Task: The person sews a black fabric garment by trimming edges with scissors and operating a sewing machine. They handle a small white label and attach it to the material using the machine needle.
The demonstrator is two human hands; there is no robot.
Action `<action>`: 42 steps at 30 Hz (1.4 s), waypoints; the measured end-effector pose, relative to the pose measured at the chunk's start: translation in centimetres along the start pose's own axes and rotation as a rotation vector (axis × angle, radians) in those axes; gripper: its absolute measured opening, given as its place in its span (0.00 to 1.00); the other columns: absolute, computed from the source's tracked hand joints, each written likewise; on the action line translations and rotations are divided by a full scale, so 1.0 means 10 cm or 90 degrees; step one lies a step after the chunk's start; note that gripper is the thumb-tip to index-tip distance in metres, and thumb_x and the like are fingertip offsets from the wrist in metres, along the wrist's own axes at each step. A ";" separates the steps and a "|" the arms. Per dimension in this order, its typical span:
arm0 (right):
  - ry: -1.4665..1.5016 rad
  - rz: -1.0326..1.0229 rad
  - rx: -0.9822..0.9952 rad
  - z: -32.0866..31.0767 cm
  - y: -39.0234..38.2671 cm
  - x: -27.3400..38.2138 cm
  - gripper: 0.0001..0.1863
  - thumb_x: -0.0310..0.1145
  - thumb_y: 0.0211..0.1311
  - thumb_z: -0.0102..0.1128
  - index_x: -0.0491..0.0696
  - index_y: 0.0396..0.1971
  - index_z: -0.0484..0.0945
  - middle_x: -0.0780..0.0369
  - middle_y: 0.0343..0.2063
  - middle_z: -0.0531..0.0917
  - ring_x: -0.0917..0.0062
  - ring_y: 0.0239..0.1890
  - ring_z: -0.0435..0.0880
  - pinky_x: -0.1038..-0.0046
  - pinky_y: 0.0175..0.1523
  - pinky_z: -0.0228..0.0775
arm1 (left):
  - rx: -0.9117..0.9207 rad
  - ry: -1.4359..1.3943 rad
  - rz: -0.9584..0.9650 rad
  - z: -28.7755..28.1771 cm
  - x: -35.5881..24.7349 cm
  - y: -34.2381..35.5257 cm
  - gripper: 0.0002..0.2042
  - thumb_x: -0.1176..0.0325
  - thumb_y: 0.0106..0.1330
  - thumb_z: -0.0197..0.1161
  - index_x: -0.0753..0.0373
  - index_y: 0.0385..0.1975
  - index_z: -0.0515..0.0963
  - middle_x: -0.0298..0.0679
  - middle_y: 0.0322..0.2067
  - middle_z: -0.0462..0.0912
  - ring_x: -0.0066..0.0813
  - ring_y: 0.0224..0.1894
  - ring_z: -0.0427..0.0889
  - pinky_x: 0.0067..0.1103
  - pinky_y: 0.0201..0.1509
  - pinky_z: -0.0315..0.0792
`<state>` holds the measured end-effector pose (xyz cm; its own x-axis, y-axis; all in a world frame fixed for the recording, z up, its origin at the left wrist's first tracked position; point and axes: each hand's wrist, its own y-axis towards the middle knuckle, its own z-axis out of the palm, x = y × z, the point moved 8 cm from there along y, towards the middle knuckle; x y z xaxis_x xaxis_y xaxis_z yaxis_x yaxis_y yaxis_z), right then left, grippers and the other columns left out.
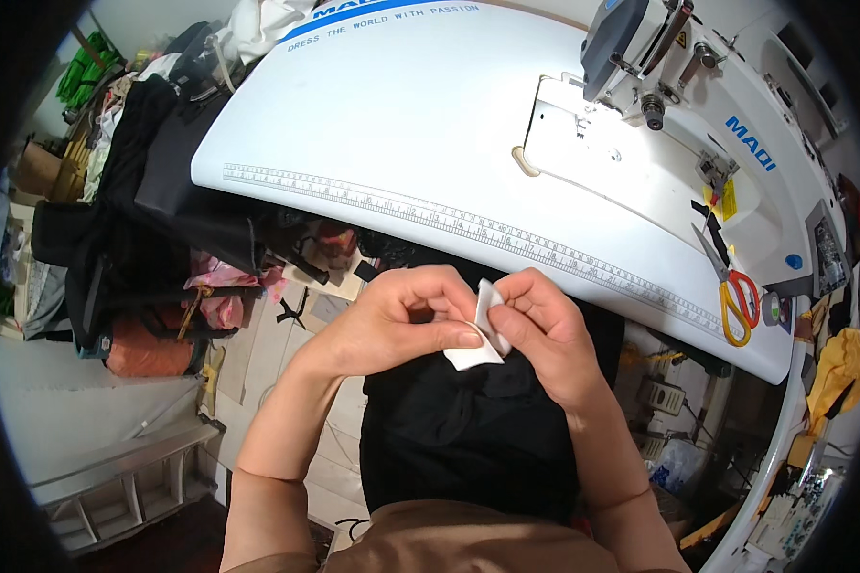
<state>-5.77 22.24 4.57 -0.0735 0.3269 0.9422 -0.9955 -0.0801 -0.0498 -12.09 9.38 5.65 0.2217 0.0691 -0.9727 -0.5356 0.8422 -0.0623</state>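
Note:
My left hand (421,315) pinches a small folded piece of white fabric (474,354) between thumb and fingers. My right hand (536,332) grips the same white piece on its other side, where a narrow part stands upright. Both hands are held over my lap, which is covered in black cloth (449,430), just short of the front edge of a white sewing machine table (373,115) with a printed ruler along it.
The sewing machine (650,67) stands at the back right. Scissors with orange and yellow handles (736,304) lie on the table's right end. Piled dark fabrics (153,191) are at the left, a metal ladder (124,477) at lower left, and yellow cloth (836,382) at far right.

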 end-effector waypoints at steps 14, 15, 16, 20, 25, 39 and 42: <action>-0.537 -0.095 0.132 0.03 -0.01 -0.07 0.06 0.29 0.69 0.61 0.43 0.35 0.82 0.61 0.31 0.82 0.64 0.42 0.77 0.64 0.50 0.71 | -0.067 0.113 -0.155 -0.18 0.33 -0.11 0.15 0.74 0.67 0.72 0.68 0.50 0.77 0.30 0.28 0.84 0.13 0.35 0.81 0.15 0.42 0.74; -0.536 -0.091 0.131 0.02 0.00 -0.08 0.06 0.29 0.69 0.61 0.43 0.35 0.82 0.61 0.31 0.82 0.64 0.42 0.77 0.64 0.50 0.71 | -0.035 0.182 -0.174 -0.15 0.34 -0.11 0.14 0.74 0.65 0.74 0.67 0.47 0.79 0.30 0.28 0.85 0.14 0.34 0.81 0.17 0.41 0.73; -0.537 -0.057 0.158 0.02 0.01 -0.14 0.07 0.30 0.70 0.59 0.43 0.35 0.82 0.60 0.31 0.81 0.63 0.43 0.76 0.64 0.51 0.70 | -0.002 0.251 -0.192 -0.11 0.36 -0.11 0.12 0.74 0.63 0.75 0.66 0.45 0.82 0.31 0.27 0.85 0.15 0.32 0.81 0.18 0.40 0.73; -0.531 -0.001 0.198 0.05 -0.01 -0.27 0.08 0.31 0.72 0.56 0.43 0.33 0.80 0.59 0.32 0.79 0.62 0.45 0.75 0.64 0.53 0.70 | 0.043 0.339 -0.208 -0.03 0.41 -0.08 0.10 0.70 0.65 0.74 0.66 0.41 0.82 0.36 0.28 0.88 0.21 0.31 0.83 0.20 0.39 0.76; -0.545 -0.012 0.195 0.03 -0.06 -0.33 0.07 0.29 0.71 0.56 0.43 0.34 0.78 0.58 0.31 0.78 0.61 0.44 0.75 0.63 0.52 0.70 | 0.040 0.298 -0.226 -0.06 0.58 -0.09 0.09 0.70 0.65 0.74 0.67 0.37 0.83 0.36 0.29 0.89 0.22 0.32 0.84 0.20 0.40 0.77; -0.507 -0.011 0.190 0.02 -0.16 -0.38 0.07 0.31 0.68 0.63 0.43 0.33 0.78 0.58 0.32 0.80 0.61 0.44 0.76 0.63 0.52 0.71 | 0.109 0.390 -0.276 0.03 0.60 -0.05 0.10 0.66 0.62 0.76 0.66 0.30 0.85 0.40 0.28 0.86 0.26 0.29 0.82 0.24 0.35 0.73; -0.503 -0.100 0.140 -0.07 -0.21 -0.40 0.07 0.30 0.65 0.66 0.43 0.32 0.79 0.58 0.32 0.82 0.62 0.42 0.79 0.64 0.48 0.73 | 0.124 0.364 -0.135 0.09 0.61 -0.03 0.08 0.66 0.63 0.75 0.63 0.31 0.85 0.38 0.29 0.83 0.34 0.33 0.81 0.26 0.39 0.74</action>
<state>-3.44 21.72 0.69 0.2094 -0.4005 0.8920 -0.9505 -0.2975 0.0896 -9.78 10.03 -0.08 -0.1923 -0.3605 -0.9127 -0.3585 0.8916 -0.2767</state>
